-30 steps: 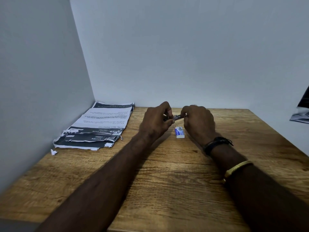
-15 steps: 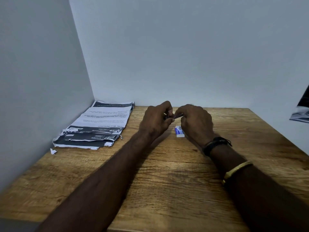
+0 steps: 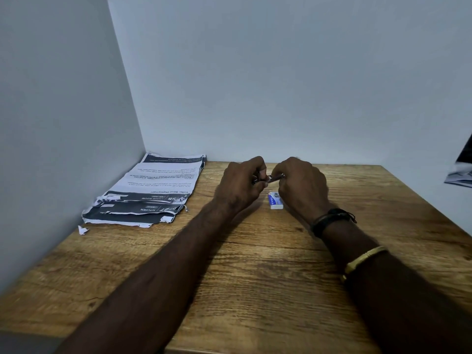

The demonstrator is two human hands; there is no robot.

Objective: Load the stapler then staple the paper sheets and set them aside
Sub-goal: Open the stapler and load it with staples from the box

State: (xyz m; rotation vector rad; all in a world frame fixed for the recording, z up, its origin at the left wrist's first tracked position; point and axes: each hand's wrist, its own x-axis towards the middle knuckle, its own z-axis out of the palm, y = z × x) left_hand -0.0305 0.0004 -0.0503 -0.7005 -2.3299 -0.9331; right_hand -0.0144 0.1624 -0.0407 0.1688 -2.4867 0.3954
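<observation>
A small metal stapler [image 3: 274,178] is held above the far middle of the wooden table [image 3: 255,277], mostly hidden by fingers. My left hand [image 3: 240,186] grips its left end. My right hand [image 3: 298,185] curls round its right end, fingertips pinching the shiny part. A small white-and-blue staple box [image 3: 275,200] lies on the table just below the hands. The paper sheets [image 3: 153,190], printed with dark bands and torn at the near edge, lie stacked in the far left corner against the wall.
Grey walls close the table at the left and back. A torn paper scrap [image 3: 82,229] lies near the stack's front corner. Another printed sheet [image 3: 461,172] shows at the right edge of the view. Bracelets sit on my right wrist.
Both hands stay together on the stapler; my right hand has shifted slightly along it, first closing up to the left hand, then drawing back so more metal shows.
</observation>
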